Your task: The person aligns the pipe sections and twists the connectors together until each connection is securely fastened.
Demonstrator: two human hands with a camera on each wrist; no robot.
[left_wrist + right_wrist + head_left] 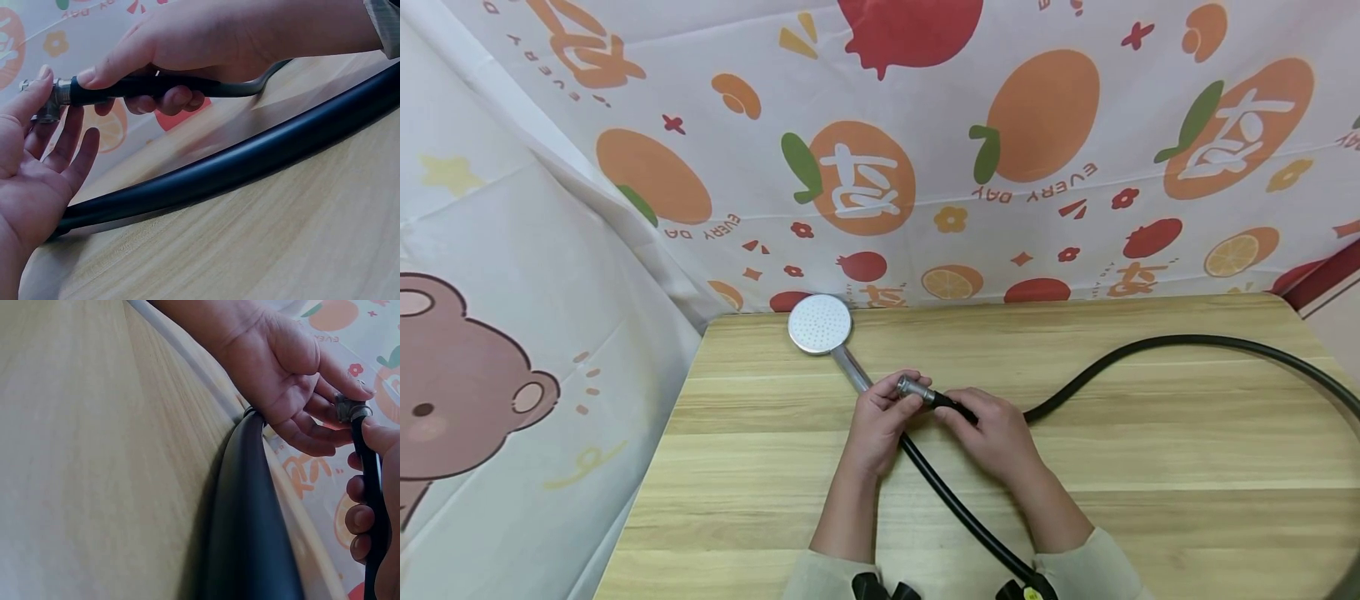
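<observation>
A round showerhead with a silver handle lies at the far left of the table. My left hand is over the handle's lower end and hides where it meets the black hose. Its thumb and fingers pinch a small silver metal fitting with a short side stub, seen in the left wrist view. My right hand grips the hose end just behind that fitting, with the thumb along the top. Fitting and hose end are held above the table.
The hose loops over the right side of the wooden table, past its right edge. Another stretch runs from below the left hand toward the front edge between my forearms. A fruit-printed cloth hangs behind the table, and a bear-printed one at the left.
</observation>
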